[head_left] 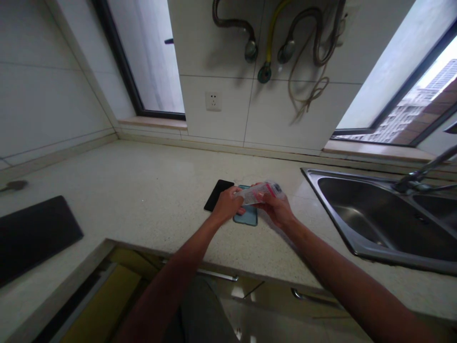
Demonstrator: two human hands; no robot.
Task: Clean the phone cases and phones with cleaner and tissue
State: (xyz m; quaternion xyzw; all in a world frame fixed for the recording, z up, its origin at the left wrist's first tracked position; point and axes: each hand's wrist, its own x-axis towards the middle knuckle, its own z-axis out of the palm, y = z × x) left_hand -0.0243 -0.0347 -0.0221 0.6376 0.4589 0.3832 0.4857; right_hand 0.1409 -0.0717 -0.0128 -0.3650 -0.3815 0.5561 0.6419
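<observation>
Between both hands, just above the counter, is a clear plastic packet (255, 194) with pink print and a dark patch at its right end. My left hand (228, 204) pinches its left end with closed fingers. Wrapped round the right part of it is my right hand (276, 208). Below the packet lies a light-blue phone case (247, 217), partly covered by my hands. A black phone (215, 196) rests on the counter beside the case, its right side partly hidden by my left hand. Blur hides the packet's contents.
The speckled pale counter (150, 190) runs along a tiled wall with a socket (213, 101) and hanging hoses. A steel sink (360, 209) with a tap (416, 178) is set in at right. A black panel (39, 233) lies at far left.
</observation>
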